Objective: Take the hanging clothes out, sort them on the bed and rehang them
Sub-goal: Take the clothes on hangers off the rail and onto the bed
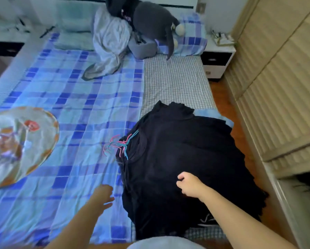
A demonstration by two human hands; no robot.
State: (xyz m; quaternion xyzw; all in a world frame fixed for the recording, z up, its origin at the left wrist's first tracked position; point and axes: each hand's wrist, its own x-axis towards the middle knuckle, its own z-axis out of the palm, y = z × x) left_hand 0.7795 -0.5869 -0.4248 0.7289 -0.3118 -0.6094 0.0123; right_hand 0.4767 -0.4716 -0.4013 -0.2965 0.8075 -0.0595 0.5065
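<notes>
A big heap of dark navy, nearly black soft garments (183,159) lies on the bed under and ahead of the right hand (188,185), spilling past the mattress edge on that hand's outer side. The cloth is matte and wrinkled, layered in several pieces with ragged hems. A bundle of thin pink and blue wire hangers (121,145) sticks out of the heap ahead of the left hand (102,194), their hooks pointing out over the blue plaid bedsheet (69,108). The heap's long axis runs from the person toward the headboard.

The right hand rests on top of the dark cloth with fingers curled, seemingly pinching a fold. The left hand hovers just beside the heap's near edge, fingers straight and loose, holding nothing; it is blurred.

Far ahead of both hands, a grey plush toy (150,20) wears a dark top with white lettering too blurred to read.
</notes>
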